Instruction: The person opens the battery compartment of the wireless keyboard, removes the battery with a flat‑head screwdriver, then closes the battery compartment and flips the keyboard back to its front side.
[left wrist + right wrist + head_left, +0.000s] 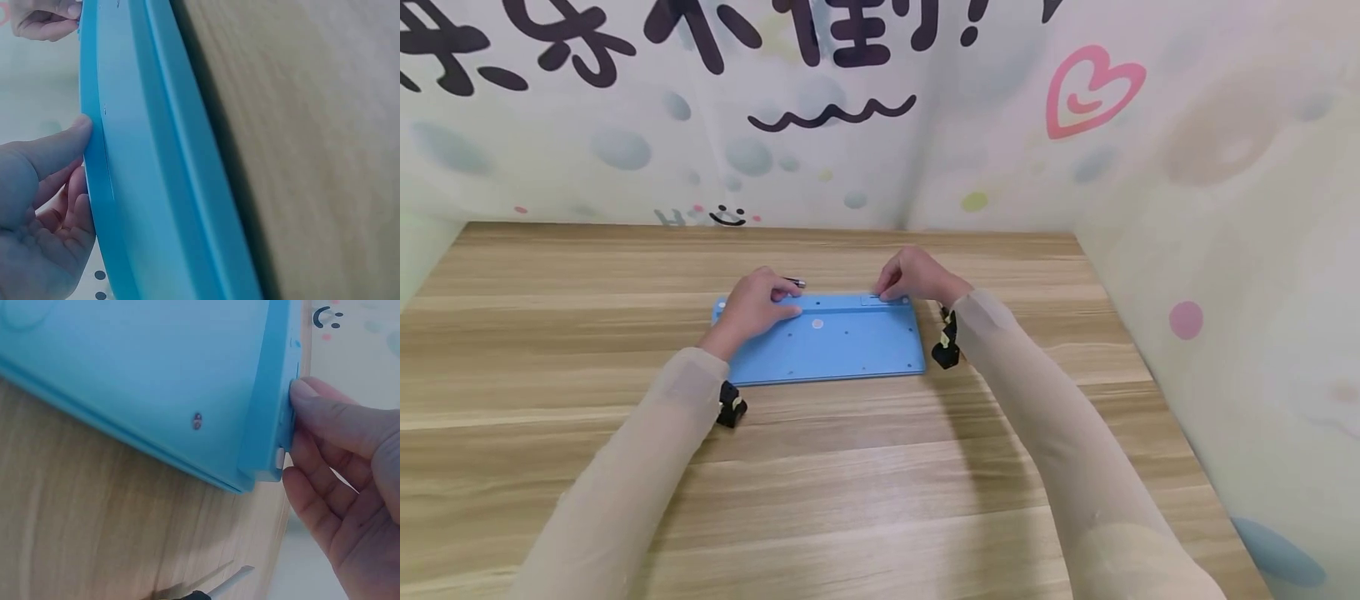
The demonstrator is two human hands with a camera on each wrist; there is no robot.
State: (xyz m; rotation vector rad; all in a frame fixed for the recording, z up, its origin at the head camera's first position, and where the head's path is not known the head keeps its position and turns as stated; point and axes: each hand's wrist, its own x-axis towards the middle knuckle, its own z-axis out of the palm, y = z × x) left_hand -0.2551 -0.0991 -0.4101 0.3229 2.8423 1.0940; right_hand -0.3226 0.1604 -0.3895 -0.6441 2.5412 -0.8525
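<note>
Both my left grip (752, 307) and right grip (919, 277) pinch the blue panel (827, 346); I'm likely working its cover (872, 302), probably needing thumb pressure next.

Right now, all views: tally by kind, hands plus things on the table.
Hands: 2 (left hand, right hand)
Blue panel: 1
Silver-ended object, partly hidden by the left hand: 1
Thin-bladed tool, cut off by the right wrist view's edge: 1
Total: 5
</note>
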